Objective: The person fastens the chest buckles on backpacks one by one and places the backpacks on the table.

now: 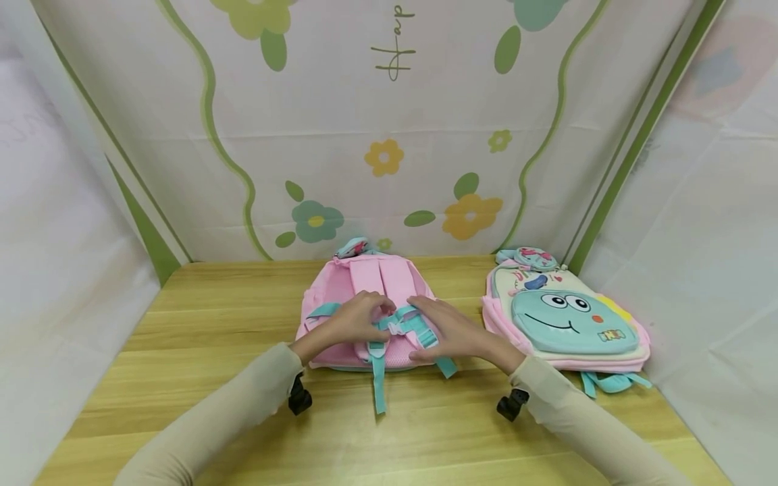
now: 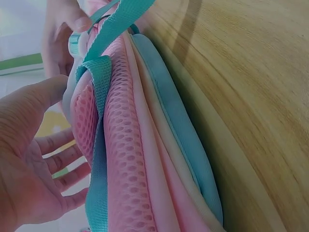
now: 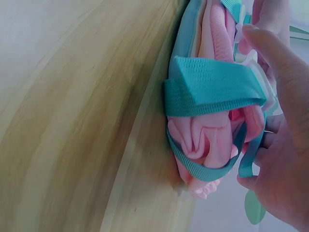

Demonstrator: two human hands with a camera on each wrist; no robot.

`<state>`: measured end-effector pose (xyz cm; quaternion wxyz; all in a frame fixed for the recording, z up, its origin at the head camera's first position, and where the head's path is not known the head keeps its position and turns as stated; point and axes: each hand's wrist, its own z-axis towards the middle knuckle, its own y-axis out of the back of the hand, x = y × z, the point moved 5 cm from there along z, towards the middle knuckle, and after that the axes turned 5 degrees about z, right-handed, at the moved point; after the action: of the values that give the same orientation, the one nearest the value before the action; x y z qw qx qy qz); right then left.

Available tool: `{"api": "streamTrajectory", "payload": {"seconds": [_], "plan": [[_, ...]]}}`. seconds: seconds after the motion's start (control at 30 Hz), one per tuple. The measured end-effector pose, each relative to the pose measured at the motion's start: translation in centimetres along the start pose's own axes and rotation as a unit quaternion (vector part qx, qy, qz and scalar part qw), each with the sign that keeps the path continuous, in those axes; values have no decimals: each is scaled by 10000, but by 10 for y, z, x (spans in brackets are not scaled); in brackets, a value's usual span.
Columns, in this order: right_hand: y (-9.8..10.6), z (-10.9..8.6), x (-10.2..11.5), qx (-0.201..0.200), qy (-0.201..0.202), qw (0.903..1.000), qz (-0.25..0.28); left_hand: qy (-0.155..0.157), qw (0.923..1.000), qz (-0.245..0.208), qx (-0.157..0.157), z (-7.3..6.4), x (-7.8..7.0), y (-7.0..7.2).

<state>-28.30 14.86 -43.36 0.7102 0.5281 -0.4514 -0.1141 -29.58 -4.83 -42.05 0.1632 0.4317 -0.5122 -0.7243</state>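
Observation:
A pink backpack with turquoise webbing lies back side up on the wooden table in the head view. A pale plastic buckle joins turquoise straps across its middle. My left hand is over the left shoulder strap, thumb and fingers apart; in the left wrist view its fingers spread beside the pink mesh padding. On the other side my right hand rests by the turquoise strap, fingers mostly extended. The right wrist view shows its fingers behind a webbing loop; exact contact is partly hidden.
To the right lies a second backpack, front up, with a turquoise smiling face and a small round pouch. Loose strap ends hang toward the front of the table. Printed fabric walls surround the table.

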Motion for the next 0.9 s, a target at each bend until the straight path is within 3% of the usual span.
{"api": "streamTrajectory", "payload": {"seconds": [0.4, 0.53, 0.7, 0.9], "plan": [[3, 8, 9, -449, 386, 9982, -77, -416, 9984, -327, 209, 5, -5, -2], [4, 8, 10, -520, 445, 9976, -72, -350, 9984, -395, 213, 7, -7, -2], [6, 7, 11, -585, 446, 9971, -205, -34, 9988, -431, -209, 9, -10, 0], [10, 6, 14, -596, 330, 9975, -188, 143, 9968, 25, -784, 12, -15, 2]]}}
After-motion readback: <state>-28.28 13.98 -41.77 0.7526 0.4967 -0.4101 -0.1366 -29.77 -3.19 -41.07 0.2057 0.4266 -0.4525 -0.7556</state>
